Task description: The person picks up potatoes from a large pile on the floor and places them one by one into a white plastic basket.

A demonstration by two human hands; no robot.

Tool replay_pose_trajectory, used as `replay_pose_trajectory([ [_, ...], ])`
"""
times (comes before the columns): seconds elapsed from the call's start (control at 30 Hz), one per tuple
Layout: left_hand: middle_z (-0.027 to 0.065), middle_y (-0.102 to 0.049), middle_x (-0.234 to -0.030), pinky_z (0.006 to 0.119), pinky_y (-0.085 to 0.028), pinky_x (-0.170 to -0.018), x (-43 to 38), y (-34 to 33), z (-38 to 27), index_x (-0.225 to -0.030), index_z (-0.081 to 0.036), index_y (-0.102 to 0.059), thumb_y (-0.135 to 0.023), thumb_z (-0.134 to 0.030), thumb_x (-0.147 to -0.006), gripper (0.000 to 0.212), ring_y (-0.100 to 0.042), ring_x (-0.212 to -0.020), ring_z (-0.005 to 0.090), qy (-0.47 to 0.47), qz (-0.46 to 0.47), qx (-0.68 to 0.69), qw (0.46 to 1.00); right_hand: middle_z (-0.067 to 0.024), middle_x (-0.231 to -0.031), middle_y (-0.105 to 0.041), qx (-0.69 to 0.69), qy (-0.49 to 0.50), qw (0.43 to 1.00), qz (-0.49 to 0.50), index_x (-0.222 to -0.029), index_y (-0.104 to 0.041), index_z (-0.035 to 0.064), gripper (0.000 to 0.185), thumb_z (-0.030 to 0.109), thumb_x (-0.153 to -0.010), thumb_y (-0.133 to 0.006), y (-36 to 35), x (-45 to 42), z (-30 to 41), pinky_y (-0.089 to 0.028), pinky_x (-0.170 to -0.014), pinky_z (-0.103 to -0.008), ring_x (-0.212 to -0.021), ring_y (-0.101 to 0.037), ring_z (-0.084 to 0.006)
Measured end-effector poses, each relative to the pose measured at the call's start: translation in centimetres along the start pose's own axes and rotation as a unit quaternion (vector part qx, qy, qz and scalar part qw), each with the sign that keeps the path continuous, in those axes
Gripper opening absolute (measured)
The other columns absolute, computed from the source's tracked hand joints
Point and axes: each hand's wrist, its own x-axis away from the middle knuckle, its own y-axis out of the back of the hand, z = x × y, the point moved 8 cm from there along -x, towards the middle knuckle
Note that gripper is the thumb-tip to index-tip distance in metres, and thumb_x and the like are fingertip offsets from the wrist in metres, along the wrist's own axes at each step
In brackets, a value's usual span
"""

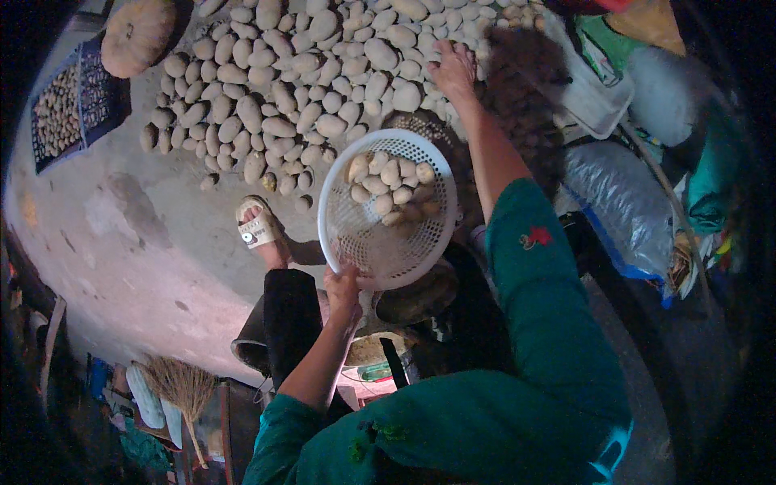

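Observation:
My left hand point(343, 292) grips the near rim of a white perforated plastic basket point(325, 206), tilted so that its inside shows. A cluster of potatoes point(388, 173) lies inside it, towards its far side. Beyond the basket, my right hand point(453, 65) reaches over a broad spread of potatoes point(279, 97) on the floor. Its fingers are spread and touch or hover just above the potatoes; whether one lies under the palm cannot be seen.
A large pumpkin point(136, 37) and a blue mesh crate point(82, 103) of small potatoes stand at the upper left. On the right are a white plastic tub point(597, 106) and a silvery sack point(624, 206). A straw broom point(182, 388) is at the lower left. A sandalled foot point(257, 224) stands left of the basket.

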Motion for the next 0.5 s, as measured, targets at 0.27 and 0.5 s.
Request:
replay_pose_trajectory([
  [0.27,0.0086,-0.059,-0.075,0.032,-0.051,-0.055,-2.0,3.1,3.5,-0.097,-0.003,-0.05,-0.053,-0.008,-0.077,0.021,-0.06,-0.063,0.0209,0.002,0.004,-0.03,1.0,-0.0053,-0.11,-0.051,0.096,0.142,0.981,0.094,-0.108,-0.054,0.0179,0.047,0.022,-0.065,-0.072,-3.8,0.6,3.9,-0.033,-0.09,-0.0438,-0.109,-0.042,-0.0258],
  [0.5,0.0074,-0.057,-0.078,0.033,-0.05,-0.056,-1.5,2.9,3.2,-0.105,-0.003,-0.049,-0.054,-0.008,-0.076,0.03,-0.058,-0.064,0.0201,0.026,0.006,-0.102,0.994,-0.0042,-0.104,-0.055,0.153,0.108,0.982,0.014,-0.107,-0.056,0.0174,0.047,0.022,-0.063,-0.072,-5.6,0.6,3.5,-0.032,-0.083,-0.0444,-0.105,-0.044,-0.0238],
])
